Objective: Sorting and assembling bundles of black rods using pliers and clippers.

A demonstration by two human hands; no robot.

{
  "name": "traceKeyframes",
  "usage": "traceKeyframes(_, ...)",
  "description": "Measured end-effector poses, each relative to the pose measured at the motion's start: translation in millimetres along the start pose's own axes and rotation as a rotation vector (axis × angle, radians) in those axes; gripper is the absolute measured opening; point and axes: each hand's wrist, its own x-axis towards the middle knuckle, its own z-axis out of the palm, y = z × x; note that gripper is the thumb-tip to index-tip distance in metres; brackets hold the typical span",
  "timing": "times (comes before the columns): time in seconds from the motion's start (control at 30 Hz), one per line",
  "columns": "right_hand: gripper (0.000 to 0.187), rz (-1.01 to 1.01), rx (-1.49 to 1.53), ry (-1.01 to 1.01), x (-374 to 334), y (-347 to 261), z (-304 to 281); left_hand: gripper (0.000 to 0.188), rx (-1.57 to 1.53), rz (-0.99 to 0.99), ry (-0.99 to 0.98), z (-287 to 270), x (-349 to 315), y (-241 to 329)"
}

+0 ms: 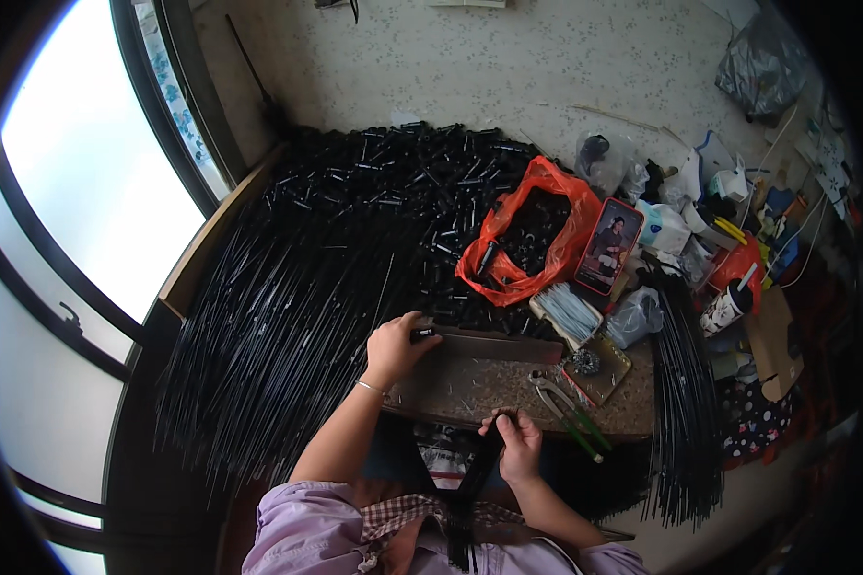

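My left hand (393,353) is closed round a short black cylindrical piece (423,333) at the near side of the black heap, next to the left end of a long dark bar (494,345). By the table's front edge, my right hand (517,447) is pinched together. Something small and dark shows at its fingertips, too small to name. Many short black cylindrical pieces (384,177) are piled at the back of the table. Long thin black rods or cables (259,359) lie in a thick mass to the left of my left forearm.
A red plastic bag (585,206) holds small black parts. Right of it a phone (611,246) leans. Pale thin strips (568,311), green-handled pincers (573,419) and a patterned cup (726,309) lie nearby. Another black rod bundle (681,402) hangs over the right edge. A window (77,163) stands left.
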Motion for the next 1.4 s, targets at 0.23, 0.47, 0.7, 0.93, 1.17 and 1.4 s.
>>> traceKeyframes(0.23,0.012,0.026,-0.01,-0.011,5,-1,1,0.019,0.129,-0.049,-0.059,35,63,-6)
traceKeyframes(0.47,0.012,0.058,-0.047,0.042,10,-4,-3,0.018,-0.204,0.05,0.037,21,67,29)
traceKeyframes(0.7,0.009,-0.007,-0.099,-0.045,10,-3,-2,0.019,-0.567,0.009,-0.256,4,-55,15)
traceKeyframes(0.93,0.01,-0.031,-0.232,-0.126,-8,4,19,0.015,-1.528,-0.077,-0.119,-30,-63,71)
traceKeyframes(1.17,0.009,-0.112,-0.439,-0.185,-19,1,27,0.018,-1.673,-0.43,0.005,-45,-82,49)
traceKeyframes(1.4,0.009,0.165,-0.029,-0.06,-27,3,36,0.022,-2.059,-0.741,-0.614,-32,-138,34)
